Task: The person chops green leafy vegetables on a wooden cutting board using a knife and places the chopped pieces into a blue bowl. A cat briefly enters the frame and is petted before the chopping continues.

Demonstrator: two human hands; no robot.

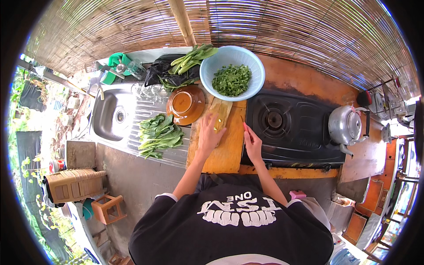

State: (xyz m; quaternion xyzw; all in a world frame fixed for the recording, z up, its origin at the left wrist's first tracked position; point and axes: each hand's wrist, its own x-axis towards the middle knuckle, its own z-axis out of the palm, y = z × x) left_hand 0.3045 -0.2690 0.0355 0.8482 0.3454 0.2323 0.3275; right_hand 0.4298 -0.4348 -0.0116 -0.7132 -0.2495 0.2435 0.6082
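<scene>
My left hand (209,134) is spread with fingers apart over the left part of a wooden cutting board (222,114), where a few small pale-green stem bits lie. In my right hand (253,145) is a small knife with a red handle (245,127), its thin blade pointing away from me beside the board's right side. Beyond the board, a light-blue plastic colander (257,79) holds chopped green leaves (232,80). Whole leafy greens (160,134) lie on the sink's ribbed drainboard to the left. More greens (193,58) rest on a black plastic bag left of the colander.
An upturned brown bowl (185,105) sits left of the board, with glasses (152,91) behind it. Further left is a steel sink (109,114). A black gas stove (298,126) stands right, bearing an aluminium kettle (344,124). Plastic stools (107,209) stand on the floor at left.
</scene>
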